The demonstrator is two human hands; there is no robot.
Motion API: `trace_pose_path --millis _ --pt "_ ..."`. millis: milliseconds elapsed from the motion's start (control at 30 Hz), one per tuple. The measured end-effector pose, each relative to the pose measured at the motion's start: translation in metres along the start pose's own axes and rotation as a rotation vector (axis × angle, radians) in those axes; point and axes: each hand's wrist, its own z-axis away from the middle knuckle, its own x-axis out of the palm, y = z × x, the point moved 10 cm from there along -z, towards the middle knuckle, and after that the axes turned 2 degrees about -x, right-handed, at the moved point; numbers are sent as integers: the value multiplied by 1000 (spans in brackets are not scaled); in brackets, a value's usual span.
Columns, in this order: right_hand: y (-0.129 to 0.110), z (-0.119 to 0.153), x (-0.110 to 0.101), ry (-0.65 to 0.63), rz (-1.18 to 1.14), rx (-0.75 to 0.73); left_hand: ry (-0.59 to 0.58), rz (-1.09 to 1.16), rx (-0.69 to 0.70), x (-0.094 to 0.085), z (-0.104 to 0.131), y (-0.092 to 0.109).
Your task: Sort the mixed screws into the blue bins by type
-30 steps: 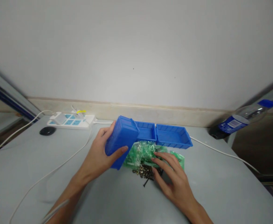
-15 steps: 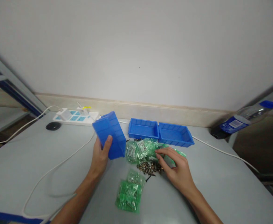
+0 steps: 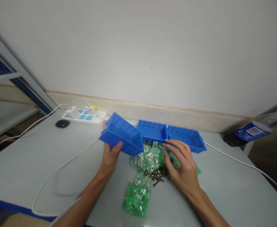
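Observation:
My left hand (image 3: 110, 157) grips a blue plastic bin (image 3: 123, 134), thumb on its near side, and holds it tilted above the table, left of the pile. No contents show in the part of its inside that I can see. My right hand (image 3: 182, 162) hovers over or touches the pile of green-tinted plastic bags (image 3: 150, 157); its fingers are curved, with the thumb apart from them. Loose screws and small metal parts (image 3: 157, 174) lie in front of these bags. Closer to me rests another green bag (image 3: 136, 200) of hardware.
Two more blue bins, a left one (image 3: 152, 128) and a right one (image 3: 187, 137), stand side by side near the wall. A white power strip (image 3: 84, 116) and a black round object (image 3: 62, 123) lie at left. A dark drink bottle (image 3: 249, 132) leans at right. White cables cross the table.
The blue bin in my left hand has turned from steeply tilted to flatter, its opening showing more. My right hand's fingers have spread and reached farther over the bags. The view has shifted slightly left.

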Motion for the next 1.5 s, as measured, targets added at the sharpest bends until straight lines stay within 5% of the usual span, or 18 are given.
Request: trace_pose_path --millis 133,267,467,567,700,933,1233,1367,1500 --pt "-39 -30 44 -220 -98 -133 -54 -57 71 2 1 0" --pt "-50 -51 91 -343 -165 -229 -62 -125 163 -2 -5 12" --pt "-40 -80 154 -563 -17 -241 297 -713 608 -30 3 80" --pt "-40 -88 174 -684 173 -271 150 -1019 757 -8 8 81" --pt "-34 -87 184 -758 233 -253 -101 -1169 676 12 3 45" --pt "-9 -90 124 -368 -73 -120 -222 -1138 540 19 -1 22" --pt "32 -64 39 -209 25 -20 -222 -1092 548 24 0 26" --pt "65 -43 5 -104 155 105 -286 -1058 643 46 13 40" --pt "80 -16 -19 -31 231 179 -493 -1032 609 77 49 46"
